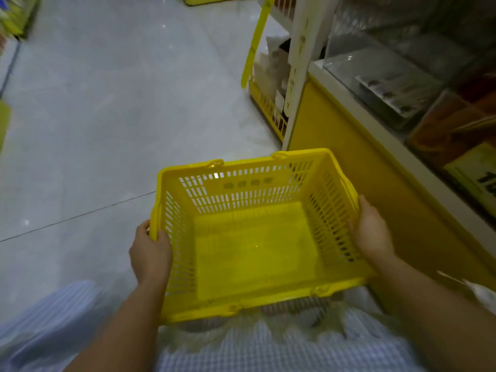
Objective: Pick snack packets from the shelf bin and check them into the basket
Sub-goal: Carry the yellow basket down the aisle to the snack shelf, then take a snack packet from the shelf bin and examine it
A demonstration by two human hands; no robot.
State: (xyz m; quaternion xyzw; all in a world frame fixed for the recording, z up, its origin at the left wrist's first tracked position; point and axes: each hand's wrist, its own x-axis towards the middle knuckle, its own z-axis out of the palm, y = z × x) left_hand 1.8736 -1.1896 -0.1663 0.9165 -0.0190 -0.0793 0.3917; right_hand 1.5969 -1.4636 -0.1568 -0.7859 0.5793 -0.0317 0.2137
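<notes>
A shop aisle with a pale grey tiled floor [107, 116] runs away from the person, one dark joint line crossing it at a slant.

The yellow basket [255, 197] is held off the floor, just in front of the person's body and close to the yellow cabinet on the right. Its slotted walls and plain bottom show in full from above. Its near rim lies over the person's clothing.

The left hand [150, 253] grips the basket's left rim near the near-left corner, with the thumb curled over to the inner side and the fingers wrapped round the outside. The right hand [373, 232] grips the right rim toward the near-right corner. Its thumb lies against the inner wall and its fingers are hidden behind the rim. Both forearms are bare.

Below the basket there is a checked cloth [268, 350] with a scalloped edge, and to the left a pale blue striped cloth [53, 318].

The yellow cabinet [335, 135] stands on the right under a glass lid [381, 76]. Nearer the right edge, a clear bin [440, 122] holds orange-brown goods too blurred to name, and a yellow label [475, 173] carries black print.

A white post [298, 63] rises at the cabinet's far end. Beyond it a second yellow basket [268, 106] stands on the floor with goods in it and its long handle [255, 44] raised. Blurred shelving [16, 17] fills the top left corner.
</notes>
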